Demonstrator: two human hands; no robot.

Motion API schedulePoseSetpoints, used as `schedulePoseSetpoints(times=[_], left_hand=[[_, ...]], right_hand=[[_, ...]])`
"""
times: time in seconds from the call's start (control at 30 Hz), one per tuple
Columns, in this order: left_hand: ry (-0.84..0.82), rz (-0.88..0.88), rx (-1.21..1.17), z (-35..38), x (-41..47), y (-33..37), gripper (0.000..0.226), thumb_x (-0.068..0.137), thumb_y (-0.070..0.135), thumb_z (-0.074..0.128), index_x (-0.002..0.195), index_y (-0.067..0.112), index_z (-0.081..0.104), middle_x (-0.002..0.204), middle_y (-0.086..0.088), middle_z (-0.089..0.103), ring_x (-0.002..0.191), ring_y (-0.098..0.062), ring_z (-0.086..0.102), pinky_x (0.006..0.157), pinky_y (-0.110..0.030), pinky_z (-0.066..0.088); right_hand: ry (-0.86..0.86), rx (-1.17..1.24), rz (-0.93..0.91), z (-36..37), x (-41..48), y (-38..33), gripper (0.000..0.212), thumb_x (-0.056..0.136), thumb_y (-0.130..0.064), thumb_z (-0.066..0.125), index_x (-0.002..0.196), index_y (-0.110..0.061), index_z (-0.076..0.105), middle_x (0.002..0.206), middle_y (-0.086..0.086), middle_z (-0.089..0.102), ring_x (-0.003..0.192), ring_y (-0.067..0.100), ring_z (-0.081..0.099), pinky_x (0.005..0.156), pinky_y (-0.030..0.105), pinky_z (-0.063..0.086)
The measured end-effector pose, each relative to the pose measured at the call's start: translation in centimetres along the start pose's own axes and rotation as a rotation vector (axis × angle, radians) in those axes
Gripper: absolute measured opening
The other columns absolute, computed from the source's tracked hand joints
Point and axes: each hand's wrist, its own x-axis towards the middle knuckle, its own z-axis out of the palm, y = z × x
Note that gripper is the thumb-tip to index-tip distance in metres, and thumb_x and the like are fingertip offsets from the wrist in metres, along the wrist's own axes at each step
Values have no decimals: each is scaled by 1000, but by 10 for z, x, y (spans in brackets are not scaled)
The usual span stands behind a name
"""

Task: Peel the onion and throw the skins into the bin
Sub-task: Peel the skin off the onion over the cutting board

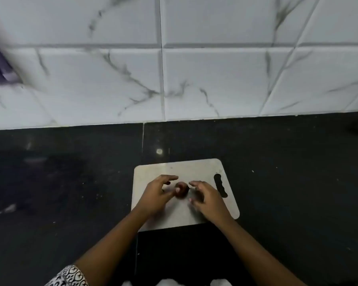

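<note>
Brown skin looks intact on the onion (182, 189), at lower centre of the frame on the cutting board (186, 170). My left hand (156, 196) touches it, thumb on its side, fingers spread; my right hand (207, 200) hovers just beside, open, holding nothing. No loose skins, no bin visible: I judge peeling barely started.

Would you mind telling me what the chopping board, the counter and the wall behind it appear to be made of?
The chopping board looks like pale, matt plastic with rounded corners and a cut-out handle slot, though blur leaves this open. The counter seems to be dark polished stone, as it reflects a light spot. The wall is glossy white tile with grey marble-like veins and visible grout lines.
</note>
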Motion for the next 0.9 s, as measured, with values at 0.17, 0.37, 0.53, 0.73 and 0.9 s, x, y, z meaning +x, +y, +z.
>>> schedulePoseSetpoints(times=[0.17, 0.37, 0.53, 0.73, 0.9], left_hand=[[-38, 18, -10, 10, 3, -1, 45, 78, 21, 75, 121, 24, 61, 113, 7, 61, 97, 0, 57, 82, -2, 38], [-39, -87, -139, 7, 12, -2, 41, 78, 17, 76, 116, 22, 65, 104, 7, 68, 92, -8, 65, 82, -14, 50], [-99, -195, -487, 2, 9, 2, 25, 84, 20, 67, 109, 21, 69, 104, 0, 73, 82, -21, 66, 69, -32, 53], [-57, -237, -666, 7, 7, 12, 35, 79, 30, 64, 111, 18, 68, 110, -6, 71, 91, -21, 69, 69, -26, 53], [0, -244, -664, 10, 7, 13, 28, 83, 20, 65, 110, 16, 68, 112, -5, 69, 99, -26, 67, 79, -33, 57]], right_hand=[[43, -157, -17, 8, 14, 1, 51, 77, -30, 71, 124, -22, 55, 120, -2, 60, 111, 18, 50, 94, 36, 39], [47, -61, -37, 11, 23, 0, 47, 75, -26, 75, 119, -20, 60, 113, 1, 65, 103, 17, 56, 89, 34, 44], [-10, 219, -29, -5, 24, -11, 40, 74, -16, 76, 112, -20, 63, 106, -5, 61, 89, -7, 57, 77, 7, 44], [-72, 316, 9, -21, 29, -29, 31, 74, -18, 77, 95, -30, 58, 104, -13, 61, 82, 7, 64, 71, 21, 53], [-175, 330, 98, -32, 37, -35, 31, 73, -14, 78, 91, -29, 58, 85, 4, 71, 76, 17, 69, 68, 29, 55]])
